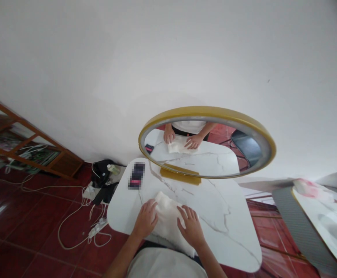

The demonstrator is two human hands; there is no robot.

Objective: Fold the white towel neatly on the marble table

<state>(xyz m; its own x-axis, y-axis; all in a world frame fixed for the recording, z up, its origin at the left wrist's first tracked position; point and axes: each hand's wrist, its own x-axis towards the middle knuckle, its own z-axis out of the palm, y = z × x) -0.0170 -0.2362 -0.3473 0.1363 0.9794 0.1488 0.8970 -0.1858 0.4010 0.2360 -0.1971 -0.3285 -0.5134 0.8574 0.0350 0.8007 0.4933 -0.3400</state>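
A white cloth point(168, 218) lies on the marble-patterned table point(229, 239) close to my body, its surface slightly rumpled. My left hand point(145, 220) rests at the cloth's left edge, fingers loosely bent and pointing forward. On the right part of the cloth lies my right hand point(191, 227), palm down with its fingers spread. Neither hand appears to grip the fabric. Both hands and the cloth show again in the oval-looking mirror point(206, 110), whose frame is gold.
Behind the cloth stands the mirror's gold base point(180, 174). A pixelated dark phone-like object point(136, 175) lies at the table's back left. Cables and a power strip point(97, 227) are on the red tiled floor. At right is another table point(319, 220); a wooden shelf point(26, 143) stands left.
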